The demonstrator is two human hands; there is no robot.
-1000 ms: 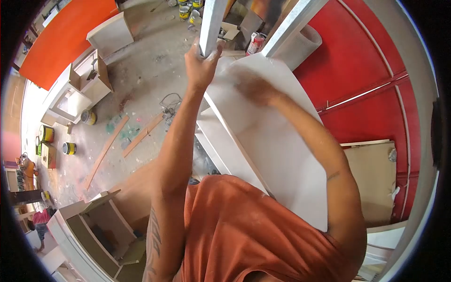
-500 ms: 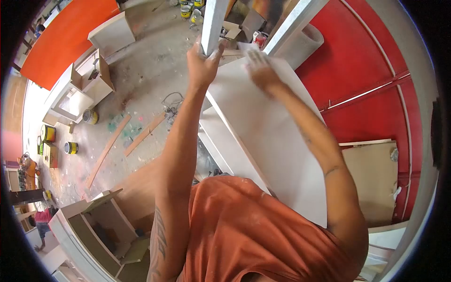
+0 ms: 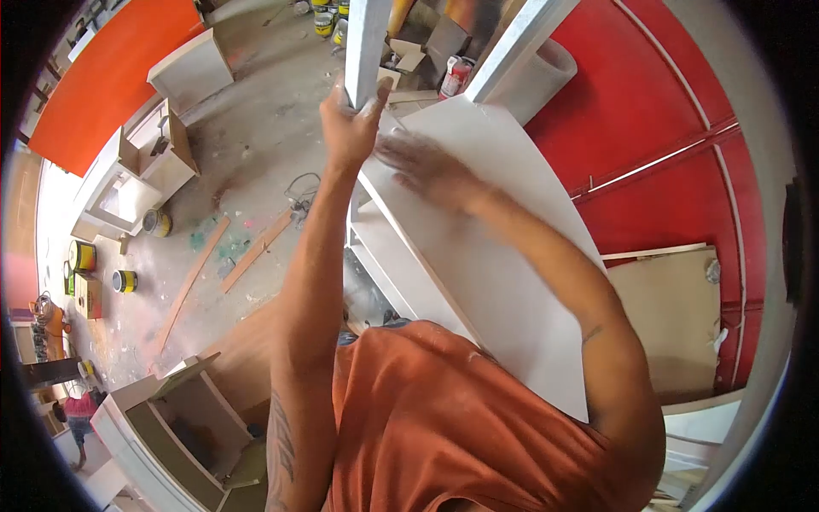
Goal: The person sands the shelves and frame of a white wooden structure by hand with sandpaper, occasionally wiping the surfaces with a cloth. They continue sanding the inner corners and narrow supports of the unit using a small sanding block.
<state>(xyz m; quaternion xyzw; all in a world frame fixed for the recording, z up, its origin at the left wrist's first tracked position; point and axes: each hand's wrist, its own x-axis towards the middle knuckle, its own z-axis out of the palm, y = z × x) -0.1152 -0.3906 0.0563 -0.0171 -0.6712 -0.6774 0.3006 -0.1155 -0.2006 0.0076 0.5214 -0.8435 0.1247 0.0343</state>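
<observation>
My left hand [image 3: 345, 119] grips a white upright post [image 3: 367, 43] at the far corner of a white shelf unit. Below me lies the unit's flat white top panel [image 3: 503, 256]. My right hand [image 3: 422, 166] rests flat on that panel near its far left edge, blurred by motion, fingers spread; whether it holds anything under the palm is not clear. A second white post [image 3: 516, 47] rises at the panel's far right corner. A lower white shelf [image 3: 392, 256] shows under the panel's left edge. My orange shirt [image 3: 452, 427] fills the foreground.
A red wall [image 3: 674, 111] runs along the right, with a brown board [image 3: 674, 316] leaning on it. On the dusty floor lie wooden strips [image 3: 256, 247], paint tins [image 3: 124, 280], a cable tangle [image 3: 303, 192] and white cabinets [image 3: 175, 418]. An orange panel [image 3: 102, 77] stands far left.
My right hand has slid back along the panel from its far edge toward me and to the left. My left hand has kept its grip on the post.
</observation>
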